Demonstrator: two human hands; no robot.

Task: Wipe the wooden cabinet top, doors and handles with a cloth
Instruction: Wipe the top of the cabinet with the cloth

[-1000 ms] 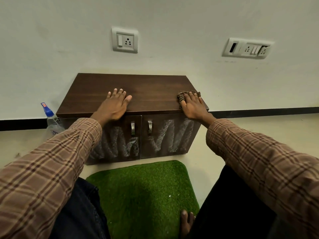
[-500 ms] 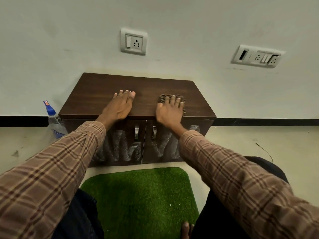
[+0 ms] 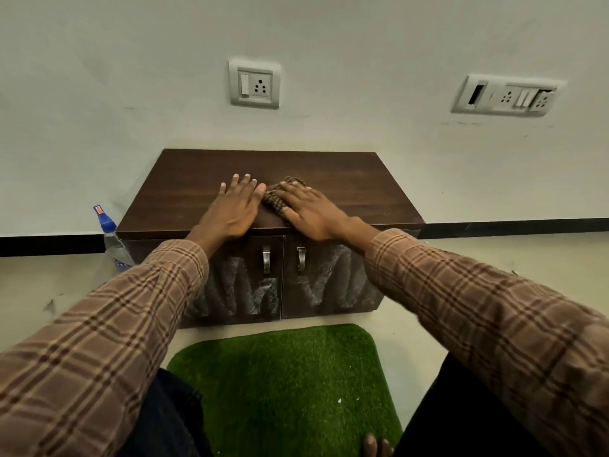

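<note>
A low dark wooden cabinet (image 3: 362, 179) stands against the wall. Its two doors (image 3: 329, 291) carry pale dusty streaks and two metal handles (image 3: 266, 258) at the centre. My left hand (image 3: 234, 209) lies flat on the front middle of the top, fingers spread, holding nothing. My right hand (image 3: 309, 212) presses a brown checked cloth (image 3: 276, 196) onto the top right beside the left hand's fingers; the cloth shows past my fingertips and touches the left hand.
A spray bottle (image 3: 110, 239) with a blue cap stands on the floor at the cabinet's left. A green grass mat (image 3: 286, 390) lies in front, with my bare toes (image 3: 375, 446) at its near edge. Wall sockets (image 3: 254, 82) sit above.
My right hand has slid the cloth leftward along the cabinet top from the right front corner to the middle, up against the left hand. The left hand stayed in place.
</note>
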